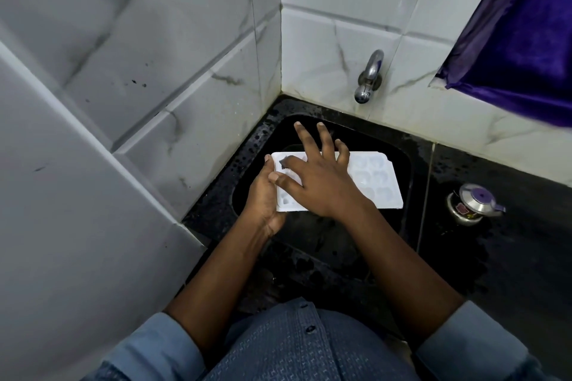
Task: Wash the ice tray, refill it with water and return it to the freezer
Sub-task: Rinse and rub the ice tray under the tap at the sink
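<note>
Head view looks down on a white ice tray (379,184) held level over a black sink (405,164) set in the corner of a wet black table (520,235). The tray lies crosswise above the basin, its long sides running left to right and its rounded cells facing up.

The left hand (263,199) grips the tray's left short end. Its thumb is pressed on the top rim at the far left corner and its palm is against the near left corner. Its other fingers go beneath the tray and are hidden.

The right hand (320,182) lies palm down across the tray's left half, covering those cells. Its fingers (309,145) are straight and spread wide. Two fingertips reach past the tray's far edge over the dark basin, and the thumb stretches left toward the left hand. The right half of the tray is uncovered.

A steel tap (370,77) juts from the marbled white wall tiles above the sink's far side. A small steel pot (473,204) with a purple-knobbed lid stands on the table well to the right of the tray. A purple curtain (523,40) hangs at the upper right.
</note>
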`<control>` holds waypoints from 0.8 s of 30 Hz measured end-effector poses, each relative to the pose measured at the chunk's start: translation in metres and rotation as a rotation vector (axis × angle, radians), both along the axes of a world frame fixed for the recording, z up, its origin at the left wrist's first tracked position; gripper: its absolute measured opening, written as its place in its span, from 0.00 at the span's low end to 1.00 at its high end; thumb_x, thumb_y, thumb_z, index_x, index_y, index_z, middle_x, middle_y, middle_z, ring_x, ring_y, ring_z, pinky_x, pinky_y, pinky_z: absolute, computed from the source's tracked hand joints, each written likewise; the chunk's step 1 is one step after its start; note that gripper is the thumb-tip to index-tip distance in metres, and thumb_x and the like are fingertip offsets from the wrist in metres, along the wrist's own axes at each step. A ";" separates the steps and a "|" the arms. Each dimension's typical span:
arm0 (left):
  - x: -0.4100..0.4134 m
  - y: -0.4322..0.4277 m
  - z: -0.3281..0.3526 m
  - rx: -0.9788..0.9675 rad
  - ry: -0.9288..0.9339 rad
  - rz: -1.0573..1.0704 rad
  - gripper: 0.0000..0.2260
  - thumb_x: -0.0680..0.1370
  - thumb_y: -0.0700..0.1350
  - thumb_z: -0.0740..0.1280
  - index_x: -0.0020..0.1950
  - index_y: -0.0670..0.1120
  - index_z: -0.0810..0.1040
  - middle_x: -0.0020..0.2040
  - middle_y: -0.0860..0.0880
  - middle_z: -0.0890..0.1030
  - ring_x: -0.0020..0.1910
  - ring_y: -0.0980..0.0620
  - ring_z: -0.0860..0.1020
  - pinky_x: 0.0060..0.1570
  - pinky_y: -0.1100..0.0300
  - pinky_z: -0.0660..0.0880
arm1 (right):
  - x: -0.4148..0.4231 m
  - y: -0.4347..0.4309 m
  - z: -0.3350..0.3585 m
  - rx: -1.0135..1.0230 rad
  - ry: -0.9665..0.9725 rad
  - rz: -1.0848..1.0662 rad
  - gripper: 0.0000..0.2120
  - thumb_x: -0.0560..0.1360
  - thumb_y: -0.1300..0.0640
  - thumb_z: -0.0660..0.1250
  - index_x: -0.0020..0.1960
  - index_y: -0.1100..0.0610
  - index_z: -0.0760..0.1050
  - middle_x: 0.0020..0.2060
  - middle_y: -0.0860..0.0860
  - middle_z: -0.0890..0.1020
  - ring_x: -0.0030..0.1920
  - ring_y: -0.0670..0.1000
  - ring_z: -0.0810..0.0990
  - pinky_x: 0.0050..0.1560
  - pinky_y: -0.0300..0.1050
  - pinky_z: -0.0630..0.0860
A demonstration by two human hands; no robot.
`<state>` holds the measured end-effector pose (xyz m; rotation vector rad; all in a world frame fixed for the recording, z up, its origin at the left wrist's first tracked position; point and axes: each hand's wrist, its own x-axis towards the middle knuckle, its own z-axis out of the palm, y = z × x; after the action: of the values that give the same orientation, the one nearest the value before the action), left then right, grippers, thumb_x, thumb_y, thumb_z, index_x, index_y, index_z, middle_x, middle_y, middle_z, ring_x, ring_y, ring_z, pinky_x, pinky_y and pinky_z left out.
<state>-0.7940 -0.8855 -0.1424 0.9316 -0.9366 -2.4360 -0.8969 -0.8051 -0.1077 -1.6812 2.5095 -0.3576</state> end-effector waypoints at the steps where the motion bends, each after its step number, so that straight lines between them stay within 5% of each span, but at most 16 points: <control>1: 0.000 0.000 0.000 -0.005 -0.004 0.005 0.31 0.87 0.65 0.52 0.70 0.41 0.79 0.62 0.37 0.85 0.58 0.39 0.86 0.51 0.42 0.85 | 0.000 0.000 0.001 0.008 -0.005 0.000 0.32 0.80 0.25 0.46 0.69 0.40 0.77 0.86 0.47 0.42 0.84 0.58 0.35 0.78 0.68 0.41; 8: -0.001 0.003 -0.001 -0.053 -0.057 0.020 0.28 0.88 0.64 0.51 0.59 0.47 0.84 0.54 0.42 0.89 0.52 0.43 0.88 0.55 0.42 0.81 | 0.003 -0.003 0.000 0.020 -0.014 -0.006 0.31 0.80 0.25 0.47 0.67 0.41 0.77 0.86 0.47 0.43 0.84 0.57 0.34 0.78 0.69 0.39; 24: -0.002 0.000 -0.012 -0.073 -0.042 0.013 0.28 0.86 0.65 0.56 0.67 0.44 0.82 0.62 0.38 0.86 0.61 0.39 0.85 0.60 0.41 0.81 | 0.004 -0.008 -0.005 0.019 -0.014 0.000 0.30 0.81 0.28 0.47 0.63 0.42 0.79 0.86 0.48 0.48 0.84 0.59 0.38 0.77 0.68 0.40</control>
<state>-0.7962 -0.8854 -0.1547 0.9629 -1.0240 -2.3630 -0.8931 -0.8130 -0.1123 -1.6665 2.4949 -0.3434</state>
